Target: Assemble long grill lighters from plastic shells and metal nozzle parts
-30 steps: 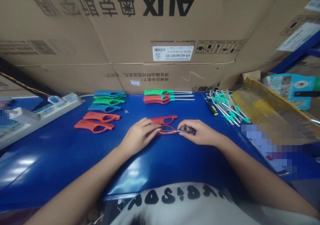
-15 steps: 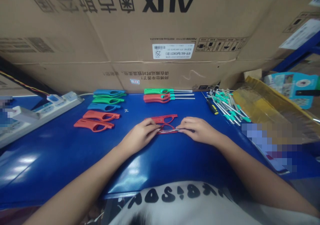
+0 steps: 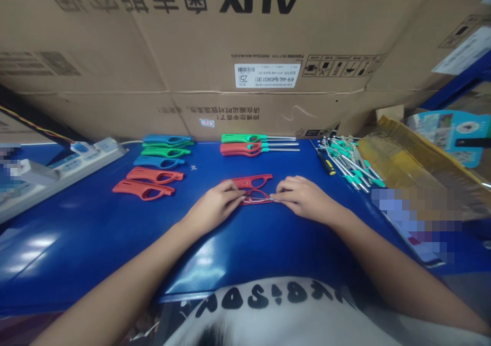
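Observation:
Two red lighter shell halves lie one behind the other in front of me. The far half [image 3: 251, 182] shows its trigger loop and is partly covered by my left fingers. The near half [image 3: 264, 194] sits between my hands, its ends hidden by my fingers. A thin pale wire [image 3: 256, 199] stretches across it. My left hand [image 3: 217, 202] pinches the wire's left end low over the shell. At the right end, the thumb and fingertips of my right hand [image 3: 305, 195] are closed on the same wire. Whether the fingertips also touch the near half, I cannot tell.
Several coloured lighter shells [image 3: 143, 190] line the left. Lighters with metal tubes [image 3: 241, 150] lie at the back. Right of them are a screwdriver [image 3: 326, 164] and a pile of metal tubes with green parts [image 3: 351, 164]. A power strip [image 3: 69, 169] and cardboard wall [image 3: 172, 69] border the blue table.
Both hands stay nearly in place over the near red half. The wire between them looks slightly shifted, and my right fingertips have moved a little. The other items lie as before.

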The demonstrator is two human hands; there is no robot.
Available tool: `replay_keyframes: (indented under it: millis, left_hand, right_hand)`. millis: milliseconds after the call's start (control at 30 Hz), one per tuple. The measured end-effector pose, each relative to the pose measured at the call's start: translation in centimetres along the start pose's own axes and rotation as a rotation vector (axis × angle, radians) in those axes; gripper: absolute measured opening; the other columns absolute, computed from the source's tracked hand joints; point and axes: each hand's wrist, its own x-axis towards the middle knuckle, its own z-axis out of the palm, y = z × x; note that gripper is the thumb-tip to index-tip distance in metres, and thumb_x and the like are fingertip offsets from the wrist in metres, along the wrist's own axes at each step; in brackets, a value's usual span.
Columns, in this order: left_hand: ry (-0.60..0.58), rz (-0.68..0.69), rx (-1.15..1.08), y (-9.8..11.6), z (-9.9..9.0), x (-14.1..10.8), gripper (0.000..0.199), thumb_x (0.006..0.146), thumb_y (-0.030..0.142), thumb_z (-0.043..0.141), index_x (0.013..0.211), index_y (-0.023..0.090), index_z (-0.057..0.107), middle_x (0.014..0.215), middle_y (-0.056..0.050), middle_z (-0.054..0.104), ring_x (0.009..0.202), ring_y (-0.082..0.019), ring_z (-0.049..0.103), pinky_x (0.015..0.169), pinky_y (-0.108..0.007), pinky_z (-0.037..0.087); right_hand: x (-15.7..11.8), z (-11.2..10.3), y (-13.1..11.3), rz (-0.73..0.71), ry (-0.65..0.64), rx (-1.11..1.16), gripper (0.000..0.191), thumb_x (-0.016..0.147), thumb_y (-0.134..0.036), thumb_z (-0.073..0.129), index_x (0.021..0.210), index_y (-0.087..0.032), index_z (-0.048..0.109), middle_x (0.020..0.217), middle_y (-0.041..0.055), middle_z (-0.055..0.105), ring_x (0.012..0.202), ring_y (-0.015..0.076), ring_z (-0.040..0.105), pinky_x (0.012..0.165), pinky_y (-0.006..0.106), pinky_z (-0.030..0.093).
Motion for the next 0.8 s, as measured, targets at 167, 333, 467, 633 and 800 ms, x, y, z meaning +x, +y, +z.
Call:
replay_keyframes:
  millis: [167, 333, 467, 633, 800]
  left_hand:
    - [-0.041, -0.032, 0.014, 0.4, -0.2, 0.0, 0.029, 0.102, 0.025, 0.05, 0.119, 0.016, 0.071, 0.097, -0.008, 0.063, 0.085, -0.018, 0.065, 0.081, -0.032, 0.056]
    - [-0.1, -0.039, 0.042, 0.7, -0.2, 0.0, 0.033, 0.103, 0.023, 0.045, 0.126, 0.014, 0.067, 0.102, -0.011, 0.061, 0.091, -0.02, 0.064, 0.087, -0.036, 0.056]
    - [-0.091, -0.021, 0.061, 0.6, 0.0, 0.0, 0.035, 0.103, 0.022, 0.043, 0.128, 0.013, 0.066, 0.101, -0.011, 0.061, 0.091, -0.02, 0.063, 0.087, -0.036, 0.056]
    - [-0.074, -0.023, 0.064, 0.4, 0.4, -0.2, 0.034, 0.103, 0.023, 0.044, 0.126, 0.016, 0.067, 0.103, -0.01, 0.06, 0.089, -0.019, 0.063, 0.086, -0.034, 0.056]
    - [-0.036, -0.002, 0.087, 0.1, 0.7, -0.3, 0.033, 0.102, 0.021, 0.046, 0.128, 0.017, 0.066, 0.103, -0.01, 0.059, 0.088, -0.018, 0.063, 0.08, -0.032, 0.057]
  right_hand:
    - [-0.1, -0.1, -0.2, -0.009, -0.006, -0.069, 0.022, 0.099, -0.022, 0.056, 0.101, -0.023, 0.077, 0.098, 0.0055, 0.071, 0.084, 0.0187, 0.057, 0.074, 0.034, 0.036]
    - [-0.1, -0.5, -0.3, 0.022, -0.022, -0.047, 0.021, 0.1, -0.023, 0.056, 0.103, -0.024, 0.077, 0.098, 0.0047, 0.071, 0.085, 0.0182, 0.057, 0.074, 0.033, 0.035]
    - [0.3, -0.6, -1.2, 0.111, 0.021, -0.004, 0.02, 0.099, -0.031, 0.057, 0.099, -0.023, 0.075, 0.1, 0.0042, 0.07, 0.09, 0.0181, 0.061, 0.079, 0.034, 0.038]
    - [1.2, 0.9, -2.9, 0.21, 0.09, 0.076, 0.019, 0.097, -0.034, 0.061, 0.109, -0.023, 0.07, 0.108, 0.0043, 0.067, 0.085, 0.0153, 0.065, 0.074, 0.029, 0.044]
    - [1.5, 2.3, -3.5, 0.277, 0.073, 0.089, 0.009, 0.096, -0.028, 0.061, 0.101, -0.024, 0.068, 0.104, 0.0015, 0.069, 0.075, 0.0141, 0.066, 0.064, 0.027, 0.042]
